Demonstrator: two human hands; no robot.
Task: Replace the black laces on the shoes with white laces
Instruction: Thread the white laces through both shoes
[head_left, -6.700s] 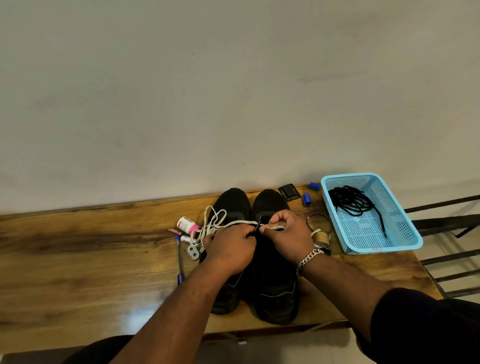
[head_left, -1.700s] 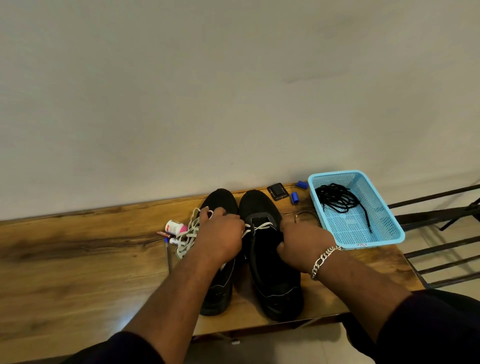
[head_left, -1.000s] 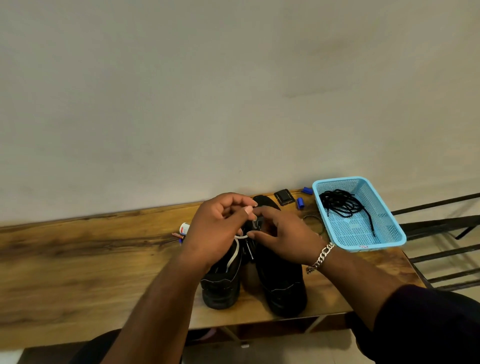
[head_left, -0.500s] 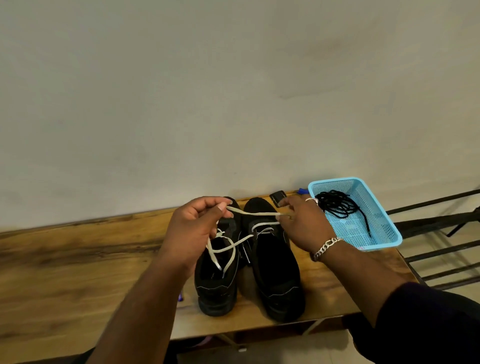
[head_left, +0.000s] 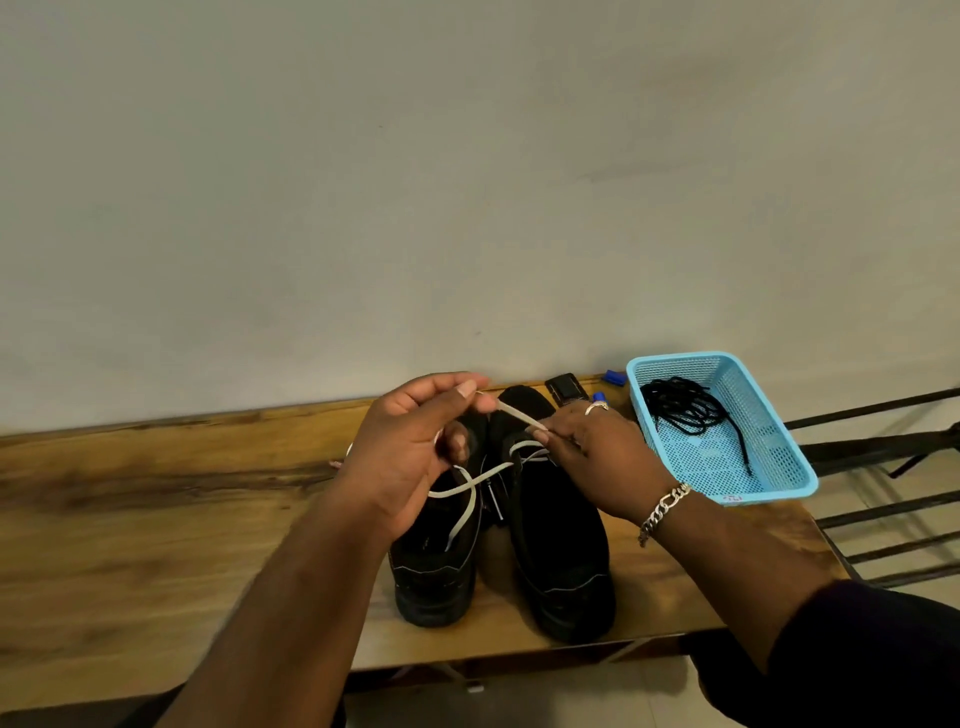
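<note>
- Nearest, at the front edge of the wooden desk (head_left: 156, 545): heels of two black low-cut shoes (head_left: 558, 545) set side by side, toes aimed at the back edge, likely so both eyelet rows face the wearer of the camera.
- Just beyond, over the left-hand shoe: left hand (head_left: 410, 457) raised, thumb and forefinger pinching one flat white lace (head_left: 511, 413), remaining fingers curled loosely beneath.
- Across from it, over the right-hand shoe: right hand (head_left: 597, 457) with silver chain bracelet (head_left: 665, 512) at the wrist and a ring on one finger, fingertips nipping the same lace at its other side.
- Between the two hands: short span of lace pulled taut, apparently to even out or draw the slack through the lowest eyelets.
- Below that span: a white bar already across the right-hand shoe near the toe, plus loose ends crossing and trailing down over the left-hand shoe; lacing judged barely begun, with most eyelets still empty.
- Whether a second white lace lies behind the left hand: cannot tell.
- Farther off, at the right edge of the desk: light blue perforated plastic basket (head_left: 779, 486) with a tangle of black laces (head_left: 680, 408) inside, evidently parked there to keep the removed pair clear of the work.
- Farthest, along the back edge by the wall: small black flat case (head_left: 566, 387) and two small blue bits (head_left: 613, 376) beside the basket's far corner.
</note>
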